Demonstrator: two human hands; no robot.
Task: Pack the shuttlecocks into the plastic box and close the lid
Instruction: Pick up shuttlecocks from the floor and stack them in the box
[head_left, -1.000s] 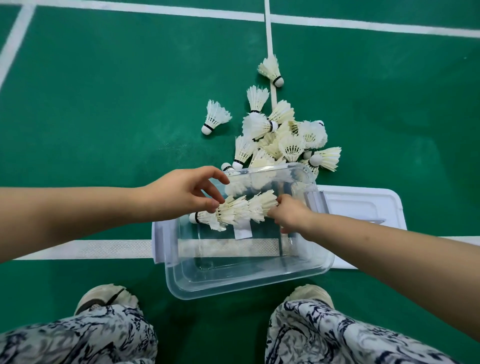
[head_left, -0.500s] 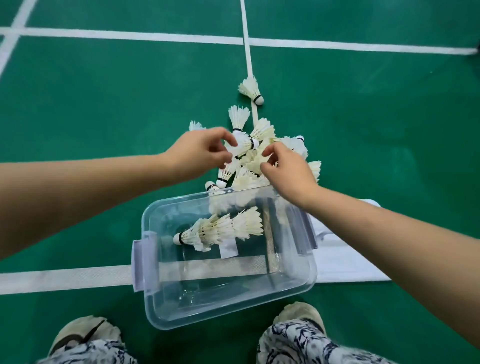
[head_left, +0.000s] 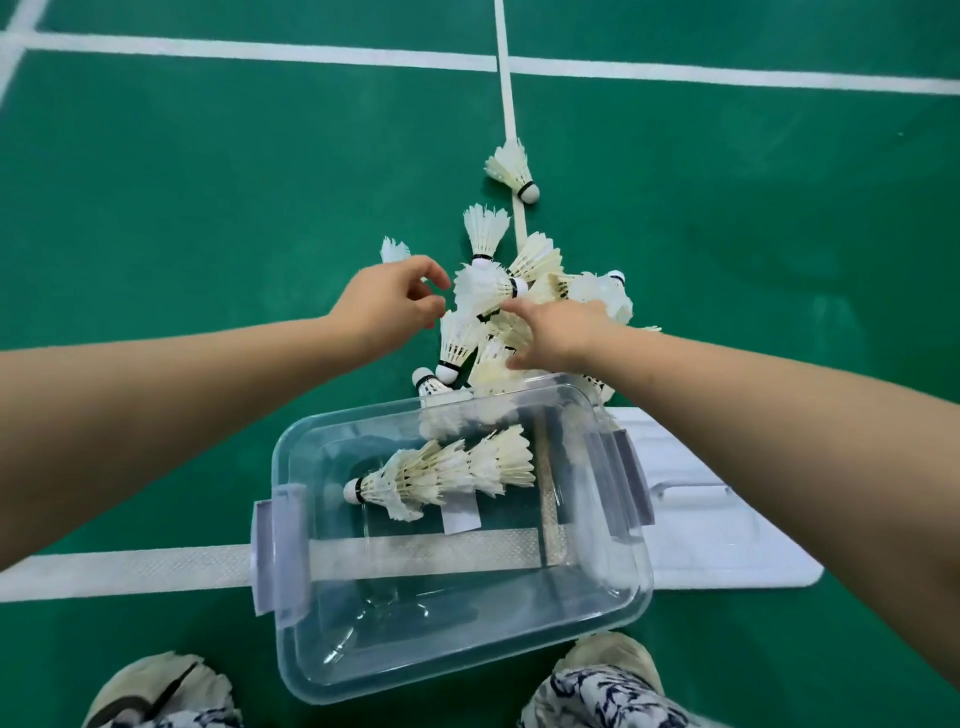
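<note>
A clear plastic box (head_left: 291, 571) stands open on the green court floor just in front of my feet. A nested row of white feather shuttlecocks (head_left: 447, 470) lies inside it near the far wall. Beyond the box is a loose pile of shuttlecocks (head_left: 483, 234). My left hand (head_left: 389, 304) hovers at the pile's left edge, fingers curled apart and holding nothing. My right hand (head_left: 561, 332) rests on the pile, thumb and fingers closed around a shuttlecock (head_left: 498, 332). The white lid (head_left: 717, 519) lies flat on the floor to the right of the box.
One shuttlecock (head_left: 511, 169) lies apart on the white centre line (head_left: 504, 78) beyond the pile, and another (head_left: 394, 249) shows behind my left hand. A white line (head_left: 130, 569) runs under the box. My shoes (head_left: 156, 686) and patterned trousers (head_left: 608, 701) sit at the bottom edge.
Both hands left the nested row of shuttlecocks in the box and reached forward to the pile. My right hand has settled lower onto the pile's shuttlecocks.
</note>
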